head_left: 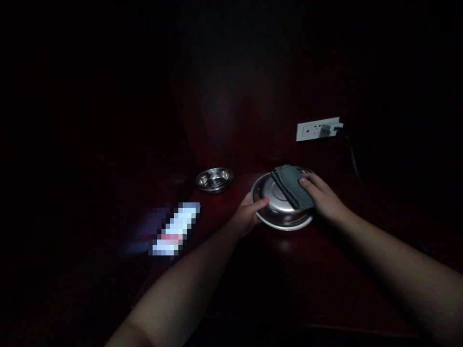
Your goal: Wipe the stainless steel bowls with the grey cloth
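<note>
A steel bowl (280, 209) is held upside down and tilted just above the dark wooden table (289, 284). My left hand (249, 212) grips its left rim, thumb on the outer wall. My right hand (323, 197) presses a folded grey cloth (291, 185) against the bowl's upturned bottom, fingers closed on the cloth.
A second steel bowl (214, 179) stands upright on the table to the left. A glowing, blurred-out object (175, 229) lies at the table's left edge. A white wall socket (318, 128) with a plug and a dark cable is behind on the right. The surroundings are very dark.
</note>
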Tool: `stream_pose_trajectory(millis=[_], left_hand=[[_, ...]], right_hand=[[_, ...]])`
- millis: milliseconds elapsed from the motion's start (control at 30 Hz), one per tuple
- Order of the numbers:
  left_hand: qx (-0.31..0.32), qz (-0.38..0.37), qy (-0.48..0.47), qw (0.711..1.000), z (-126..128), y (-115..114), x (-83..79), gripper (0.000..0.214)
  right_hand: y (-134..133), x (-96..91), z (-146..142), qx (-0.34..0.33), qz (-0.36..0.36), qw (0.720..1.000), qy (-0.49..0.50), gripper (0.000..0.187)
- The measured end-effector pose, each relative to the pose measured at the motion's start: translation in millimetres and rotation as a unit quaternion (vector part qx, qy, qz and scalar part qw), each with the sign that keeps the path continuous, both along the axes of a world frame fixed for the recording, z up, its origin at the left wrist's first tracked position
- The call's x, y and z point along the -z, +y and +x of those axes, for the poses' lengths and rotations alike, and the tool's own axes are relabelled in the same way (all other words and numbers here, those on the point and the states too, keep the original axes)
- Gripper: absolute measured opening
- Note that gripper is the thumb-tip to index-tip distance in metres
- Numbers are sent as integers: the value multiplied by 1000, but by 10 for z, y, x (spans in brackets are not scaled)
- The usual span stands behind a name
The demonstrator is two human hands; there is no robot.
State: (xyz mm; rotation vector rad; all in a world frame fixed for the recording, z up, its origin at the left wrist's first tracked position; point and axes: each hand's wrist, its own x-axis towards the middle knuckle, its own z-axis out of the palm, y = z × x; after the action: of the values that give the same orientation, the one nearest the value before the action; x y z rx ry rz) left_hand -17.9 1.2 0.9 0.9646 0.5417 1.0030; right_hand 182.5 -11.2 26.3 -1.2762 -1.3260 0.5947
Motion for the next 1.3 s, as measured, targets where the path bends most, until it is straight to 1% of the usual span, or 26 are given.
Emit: stream_pose_trajectory(millis=[167, 300, 433, 600, 833, 1000, 1300], left_hand=[[4, 11, -5, 1000, 10, -16, -41, 48], [3, 2, -10, 1000, 16, -8, -53, 50], [2, -8, -21, 1000, 21, -6, -57, 47], [-2, -4, -29, 1000, 26, -21, -71, 48], [-5, -10, -24, 1000, 20, -7, -51, 52], [3, -6, -25, 1000, 16, 5, -41, 52], [-2, -9, -27, 1000, 19, -7, -45, 53]], right_hand=[[-8, 1, 1, -15, -1, 1000, 9, 28], [-7, 8, 10, -15, -2, 1000, 16, 28], [-16, -8, 8, -15, 0, 1000, 10, 29], [-23, -18, 1, -14, -2, 1000, 14, 29], [5, 17, 5, -19, 8, 1000, 2, 32], [8, 36, 13, -24, 2, 1000, -10, 33], [5, 34, 14, -27, -3, 1000, -11, 33]])
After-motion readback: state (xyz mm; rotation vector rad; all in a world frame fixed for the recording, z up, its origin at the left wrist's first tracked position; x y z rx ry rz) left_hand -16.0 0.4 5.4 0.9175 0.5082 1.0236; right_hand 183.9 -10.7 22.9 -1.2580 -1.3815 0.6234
